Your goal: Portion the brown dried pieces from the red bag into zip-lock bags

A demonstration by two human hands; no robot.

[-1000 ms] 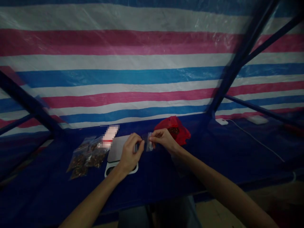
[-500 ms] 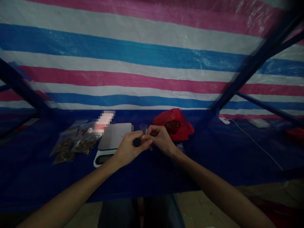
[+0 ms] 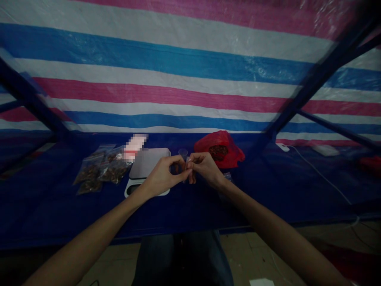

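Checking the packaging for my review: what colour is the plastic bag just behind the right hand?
Red: the plastic bag shows best in the head view.

Table [image 3: 59, 214] covered in navy tarpaulin, carrying: zip bags of dried brown pieces [image 3: 101, 169] left of centre; a pixelated pale item [image 3: 135, 147] behind them; a digital kitchen scale [image 3: 147, 163] at centre; a red plastic bag [image 3: 222, 149] right of centre; a white adapter [image 3: 282, 147] and white cable [image 3: 321, 178] at right.

Head-worn view, forward and down (left hand [image 3: 162, 176], right hand [image 3: 205, 169] below)
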